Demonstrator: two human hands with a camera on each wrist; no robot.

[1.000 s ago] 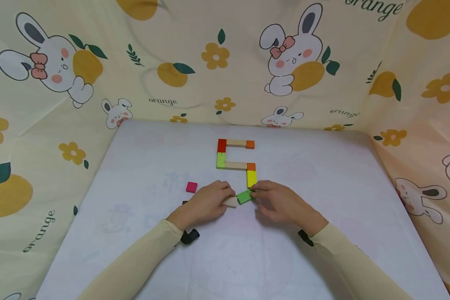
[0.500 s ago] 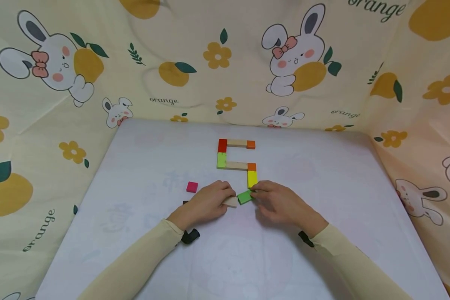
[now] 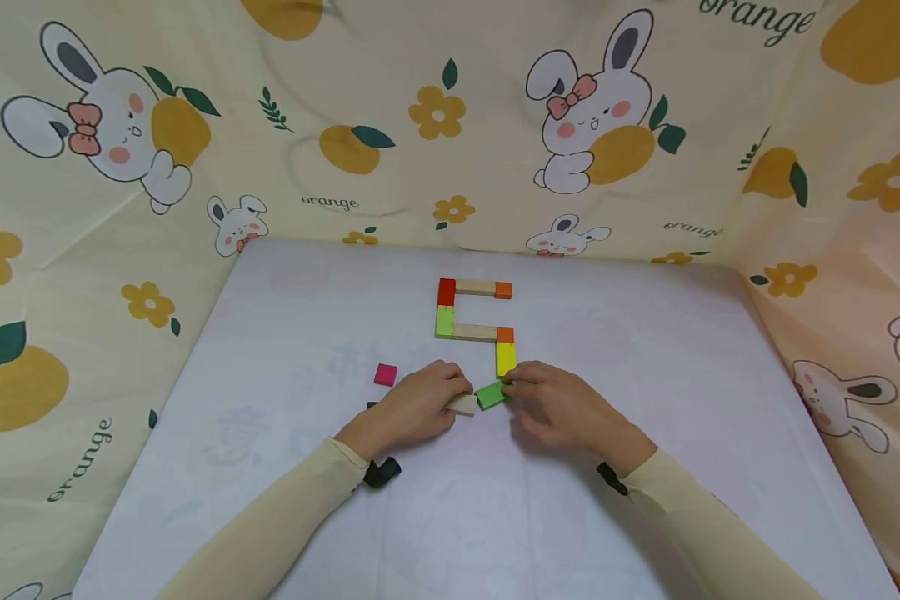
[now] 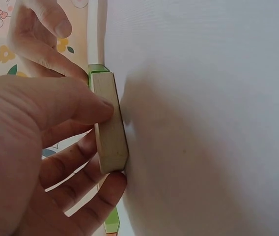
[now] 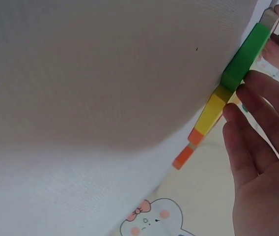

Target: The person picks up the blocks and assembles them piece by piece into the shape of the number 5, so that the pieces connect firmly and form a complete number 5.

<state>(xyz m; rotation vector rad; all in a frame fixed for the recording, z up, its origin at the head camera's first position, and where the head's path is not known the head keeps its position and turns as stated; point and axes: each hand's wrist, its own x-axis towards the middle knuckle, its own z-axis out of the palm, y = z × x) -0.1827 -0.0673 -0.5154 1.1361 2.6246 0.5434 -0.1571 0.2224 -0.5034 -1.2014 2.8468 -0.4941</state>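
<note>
My left hand (image 3: 412,404) pinches a plain wooden block (image 3: 462,405) lying on the white table; the left wrist view shows the thumb on the block's (image 4: 111,132) near face. End to end with it, slanting up to the right, lies a green block (image 3: 491,395). Fingertips of my right hand (image 3: 562,404) touch the green block's right end, the thumb held apart from it. In the right wrist view the green block (image 5: 246,56) meets a yellow block (image 5: 211,112), and my fingers (image 5: 250,142) are extended beside both.
Beyond the hands, a line of blocks bends from the yellow block through an orange block (image 3: 505,334), a wooden block (image 3: 474,332), a light green block (image 3: 445,322) and a red block (image 3: 446,292). It ends at another orange block (image 3: 503,290). A pink block (image 3: 386,374) lies apart, left.
</note>
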